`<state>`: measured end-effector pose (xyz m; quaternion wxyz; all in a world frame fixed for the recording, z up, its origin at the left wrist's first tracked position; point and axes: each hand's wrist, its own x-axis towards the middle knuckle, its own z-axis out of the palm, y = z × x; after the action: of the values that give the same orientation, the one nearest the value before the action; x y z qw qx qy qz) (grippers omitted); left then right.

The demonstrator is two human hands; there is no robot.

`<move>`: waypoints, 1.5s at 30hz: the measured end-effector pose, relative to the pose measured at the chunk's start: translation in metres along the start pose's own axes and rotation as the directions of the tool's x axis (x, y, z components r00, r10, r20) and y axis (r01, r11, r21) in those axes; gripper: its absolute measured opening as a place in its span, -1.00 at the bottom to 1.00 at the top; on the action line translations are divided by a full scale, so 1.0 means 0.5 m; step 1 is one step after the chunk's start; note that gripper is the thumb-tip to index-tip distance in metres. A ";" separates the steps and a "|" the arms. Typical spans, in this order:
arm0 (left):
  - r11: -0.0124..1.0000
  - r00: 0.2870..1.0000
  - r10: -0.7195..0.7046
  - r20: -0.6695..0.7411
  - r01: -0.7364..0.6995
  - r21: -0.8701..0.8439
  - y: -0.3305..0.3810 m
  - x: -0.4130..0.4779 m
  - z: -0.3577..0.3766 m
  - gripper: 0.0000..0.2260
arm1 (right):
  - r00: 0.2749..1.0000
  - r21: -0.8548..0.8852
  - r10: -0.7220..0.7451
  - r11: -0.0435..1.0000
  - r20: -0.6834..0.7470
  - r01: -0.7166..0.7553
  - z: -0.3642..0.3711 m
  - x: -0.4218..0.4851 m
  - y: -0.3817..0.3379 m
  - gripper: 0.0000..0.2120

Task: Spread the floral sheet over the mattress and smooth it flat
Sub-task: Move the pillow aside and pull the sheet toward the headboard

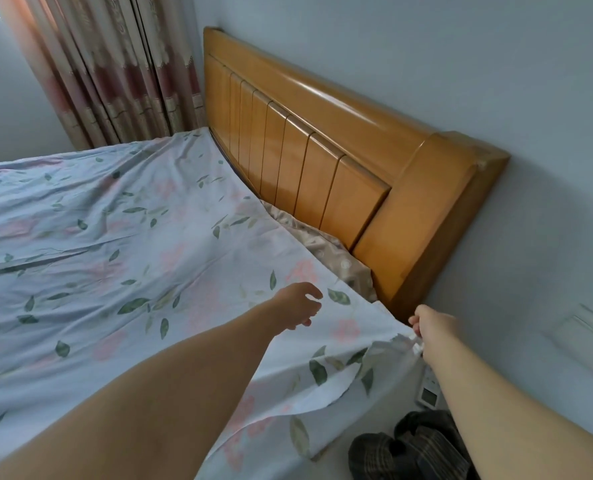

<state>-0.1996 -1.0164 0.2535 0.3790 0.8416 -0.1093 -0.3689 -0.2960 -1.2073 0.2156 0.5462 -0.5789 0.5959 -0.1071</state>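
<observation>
Right hand (433,329) pinches floral sheet (142,237) corner near headboard (322,157). Left hand (298,308) hovers loosely open above sheet, empty. Beyond right hand, mattress (326,249) corner uncovered. Risk: hard tug skews sheet, adds creases; pinch slips.

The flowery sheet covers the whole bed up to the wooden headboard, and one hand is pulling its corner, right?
Not the whole bed. In the head view a beige patterned strip stays uncovered beside the orange wooden headboard. The right hand does pull the pale floral sheet's corner.
</observation>
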 end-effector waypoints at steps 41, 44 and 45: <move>0.932 0.996 0.045 -0.080 -0.013 0.361 -0.118 0.351 -0.213 -0.60 | 0.981 -0.595 -0.196 0.788 0.003 0.159 0.362 0.105 -0.113 -0.65; 0.870 0.995 0.103 -0.017 -0.081 0.486 -0.090 0.380 -0.185 -0.41 | 0.961 -0.660 -0.274 0.713 0.048 0.236 0.374 0.125 -0.116 -0.72; 0.858 0.994 0.108 -0.003 -0.092 0.505 -0.080 0.388 -0.176 -0.37 | 0.949 -0.674 -0.312 0.693 0.043 0.258 0.376 0.130 -0.117 -0.71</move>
<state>-0.0048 -1.0297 0.1590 0.1664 0.9101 -0.2394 -0.2945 -0.0996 -1.1828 0.1542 0.2546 -0.8172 0.5170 0.0097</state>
